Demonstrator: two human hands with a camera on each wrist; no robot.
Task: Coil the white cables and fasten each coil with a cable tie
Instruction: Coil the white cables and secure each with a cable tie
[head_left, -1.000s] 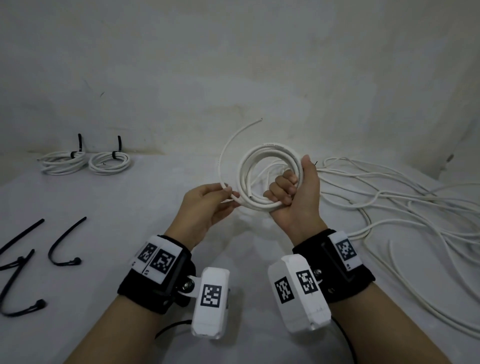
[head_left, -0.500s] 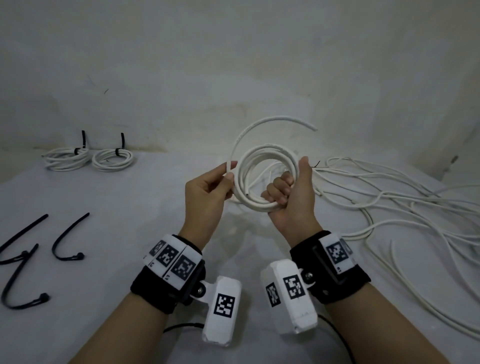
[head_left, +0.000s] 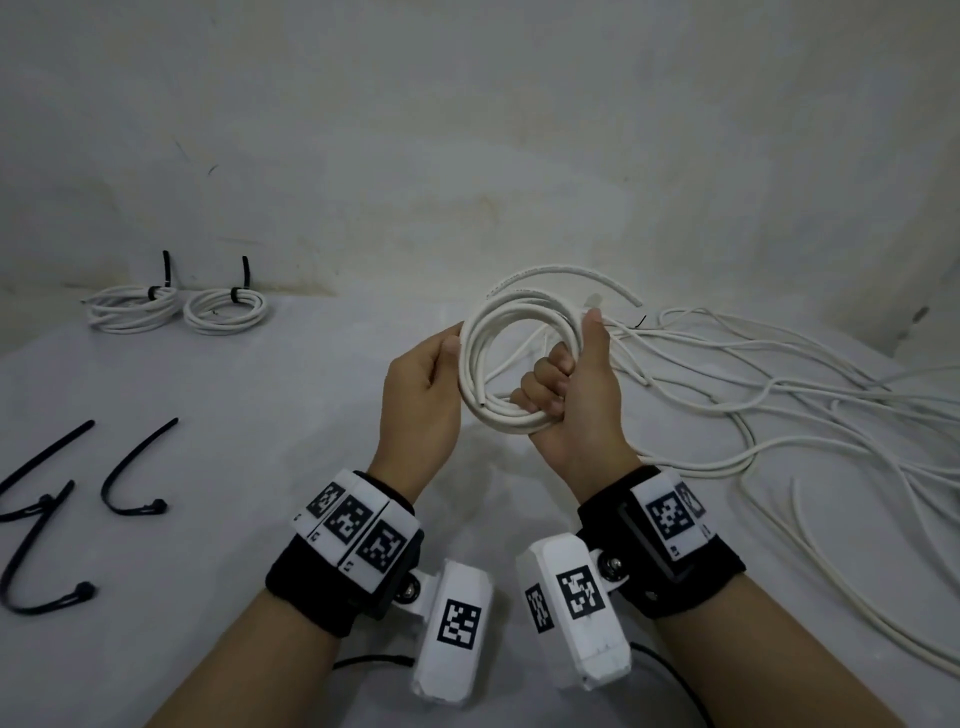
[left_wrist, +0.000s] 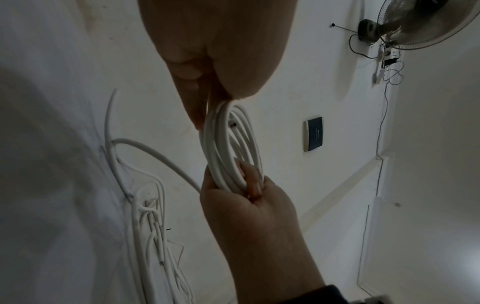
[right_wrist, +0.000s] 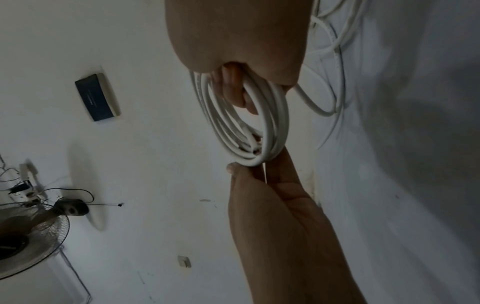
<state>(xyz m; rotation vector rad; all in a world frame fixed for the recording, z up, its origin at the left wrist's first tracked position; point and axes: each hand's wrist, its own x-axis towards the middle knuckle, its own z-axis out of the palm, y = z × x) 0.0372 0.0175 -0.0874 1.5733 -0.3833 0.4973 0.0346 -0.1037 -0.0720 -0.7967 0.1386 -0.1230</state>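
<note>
**Inspector:** Coil (head_left: 519, 364) of white cable, head view first. It is held upright above the counter (head_left: 260, 415) at frame centre. The right hand (head_left: 576, 405) grips its lower right arc, fingers curled through the loop, thumb up along the strands. The left hand (head_left: 421, 384) pinches the left arc between thumb and fingers.

**Clerk:** Is the coil finished?

**Inspector:** Nearly, by my judgement. A free end (head_left: 587, 278) arcs above the top of the loop, not yet tucked in. No tie is on it.

**Clerk:** And the rest?

**Inspector:** Two tied coils (head_left: 176, 306) lie in the upper left, each with a black tie. Loose black cable ties (head_left: 135, 478) lie at the left edge. A tangle of loose cables (head_left: 779, 395) spreads across the right of the frame, uncoiled.

**Clerk:** Left wrist view?

**Inspector:** Coil seen edge-on at centre. Left hand at top, fingers closed on the strands; right hand at lower centre, fingers wrapped round the bundle. Loose cables trail at lower left.

**Clerk:** Right wrist view?

**Inspector:** Same grip confirmed: right hand at top with fingers through the loop, left hand below, pinching the coil's far arc. A wall fan (right_wrist: 28, 236) shows at lower left.

**Clerk:** Assessment?

**Inspector:** Two coils done, a third awaiting its tie, and much cable left.
</note>
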